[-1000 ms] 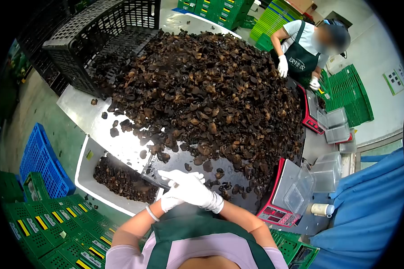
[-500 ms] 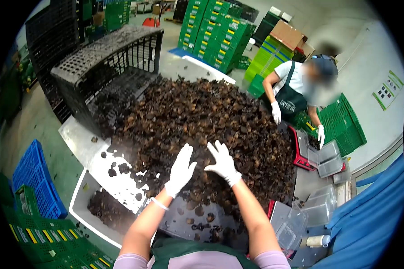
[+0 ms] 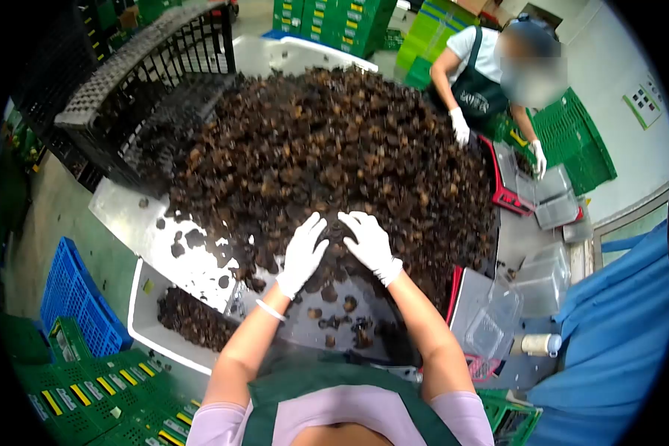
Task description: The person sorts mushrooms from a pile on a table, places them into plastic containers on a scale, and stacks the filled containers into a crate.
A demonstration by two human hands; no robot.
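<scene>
I have left fingers (image 3: 310,224) and right fingers (image 3: 354,221) loosely parted, gripping nothing visible, most fungus (image 3: 334,141) heaped beyond them, some in the tub (image 3: 147,308) leftward.

I find curled, dark brown pieces (image 3: 334,141) heaped in a broad mound across the metal table (image 3: 120,199). Strays (image 3: 350,303) lie scattered at its near edge.

No text readable; apron lettering (image 3: 474,100) perhaps Chinese.

Unclear around the dark heap (image 3: 327,149)
Beyond it, a co-worker's head (image 3: 531,63) is blurred; right of it, a blue curtain (image 3: 609,334) is cut off; at its front, pieces (image 3: 336,232) between left hand (image 3: 302,256) and right hand (image 3: 369,244) look indistinct.
</scene>
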